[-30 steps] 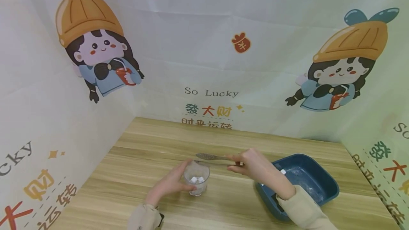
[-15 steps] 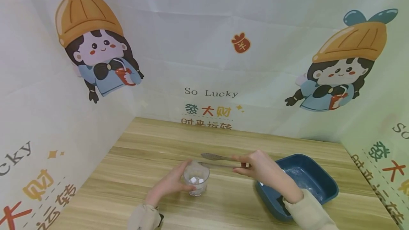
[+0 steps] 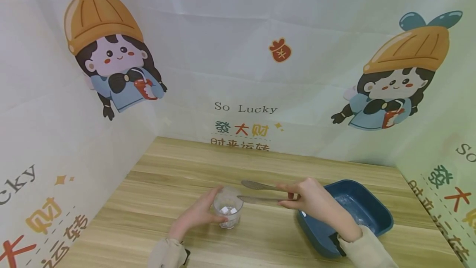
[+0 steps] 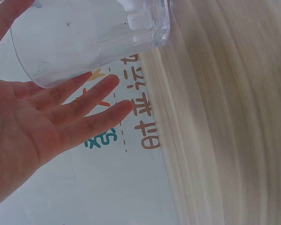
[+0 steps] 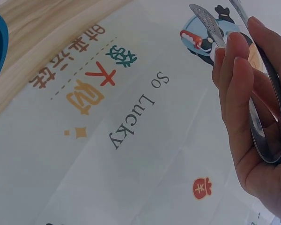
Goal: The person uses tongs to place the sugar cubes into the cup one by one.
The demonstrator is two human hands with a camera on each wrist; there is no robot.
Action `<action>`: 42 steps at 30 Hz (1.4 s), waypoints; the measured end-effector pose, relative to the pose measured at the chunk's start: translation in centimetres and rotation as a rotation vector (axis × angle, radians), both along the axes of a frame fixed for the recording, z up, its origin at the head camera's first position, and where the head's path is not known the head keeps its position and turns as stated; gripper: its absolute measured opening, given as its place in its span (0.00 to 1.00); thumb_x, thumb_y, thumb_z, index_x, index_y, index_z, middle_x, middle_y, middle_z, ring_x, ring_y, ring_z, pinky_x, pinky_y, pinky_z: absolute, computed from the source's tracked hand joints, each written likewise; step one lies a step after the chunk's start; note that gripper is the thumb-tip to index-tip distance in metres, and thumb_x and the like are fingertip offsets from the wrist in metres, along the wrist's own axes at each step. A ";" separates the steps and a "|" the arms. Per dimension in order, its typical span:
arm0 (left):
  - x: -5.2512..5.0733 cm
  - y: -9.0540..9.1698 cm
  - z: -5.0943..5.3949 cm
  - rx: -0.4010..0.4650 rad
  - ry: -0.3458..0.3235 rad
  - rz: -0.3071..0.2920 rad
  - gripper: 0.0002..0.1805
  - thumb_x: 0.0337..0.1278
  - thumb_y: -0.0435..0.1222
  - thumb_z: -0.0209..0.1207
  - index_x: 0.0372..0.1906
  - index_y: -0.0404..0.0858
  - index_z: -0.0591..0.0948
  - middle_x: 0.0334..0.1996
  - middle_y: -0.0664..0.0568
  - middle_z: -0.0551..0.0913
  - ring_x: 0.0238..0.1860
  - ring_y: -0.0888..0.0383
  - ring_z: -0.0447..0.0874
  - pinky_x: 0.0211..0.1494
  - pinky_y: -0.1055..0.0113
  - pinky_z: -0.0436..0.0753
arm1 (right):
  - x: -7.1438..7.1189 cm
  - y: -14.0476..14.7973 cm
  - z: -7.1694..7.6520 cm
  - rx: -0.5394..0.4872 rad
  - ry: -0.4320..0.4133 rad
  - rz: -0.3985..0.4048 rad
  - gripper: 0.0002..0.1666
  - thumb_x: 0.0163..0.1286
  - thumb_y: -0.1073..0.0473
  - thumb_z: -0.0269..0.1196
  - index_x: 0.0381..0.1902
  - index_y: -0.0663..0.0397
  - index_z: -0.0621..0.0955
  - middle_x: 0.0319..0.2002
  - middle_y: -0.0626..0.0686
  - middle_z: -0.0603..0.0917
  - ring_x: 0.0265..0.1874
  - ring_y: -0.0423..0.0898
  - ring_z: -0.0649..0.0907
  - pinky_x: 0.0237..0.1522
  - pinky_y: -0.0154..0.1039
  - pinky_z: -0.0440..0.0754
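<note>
A clear drinking glass (image 3: 234,215) with white cubes (image 3: 228,210) in it stands on the wooden table. My left hand (image 3: 201,212) holds it from the left, thumb at the front; the left wrist view shows the other fingers (image 4: 91,101) spread along its far side. To the right, my right hand (image 3: 310,199) grips a pair of metal tongs (image 3: 256,185). Their two tips are apart with nothing between them, near the glass rim. In the right wrist view the tongs' perforated end (image 5: 207,21) shows past the fingers, the bend lying in the palm.
A dark blue basin (image 3: 386,222) sits at the right of the table, partly behind my right forearm. A bit of white (image 3: 303,214) shows at its left inner side. Printed cloth walls (image 3: 238,73) enclose the table (image 3: 178,168) at the back and sides.
My right hand and the tongs have drawn to the right and slightly nearer, their tips moving from above the glass to its right side. The left hand and the glass have stayed put.
</note>
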State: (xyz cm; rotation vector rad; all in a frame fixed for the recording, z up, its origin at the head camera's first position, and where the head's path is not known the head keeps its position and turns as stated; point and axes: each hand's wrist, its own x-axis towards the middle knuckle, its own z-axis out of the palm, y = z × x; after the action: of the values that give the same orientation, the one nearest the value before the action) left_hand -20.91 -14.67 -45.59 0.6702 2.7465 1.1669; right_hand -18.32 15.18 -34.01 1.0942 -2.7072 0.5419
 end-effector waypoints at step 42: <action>0.0 0.0 0.0 0.012 -0.015 0.015 0.50 0.33 0.42 0.69 0.64 0.30 0.57 0.61 0.35 0.64 0.62 0.37 0.61 0.64 0.42 0.62 | 1.7 10.7 -1.2 -0.050 -0.199 -0.187 0.25 0.55 0.51 0.63 0.47 0.62 0.79 0.16 0.40 0.78 0.06 0.26 0.66 0.09 0.26 0.67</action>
State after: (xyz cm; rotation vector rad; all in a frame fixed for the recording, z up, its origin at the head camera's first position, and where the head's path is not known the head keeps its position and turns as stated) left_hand -20.91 -14.64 -45.62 0.6402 2.7395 1.1876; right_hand -16.64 25.84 -35.23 0.8018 -2.9074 0.7165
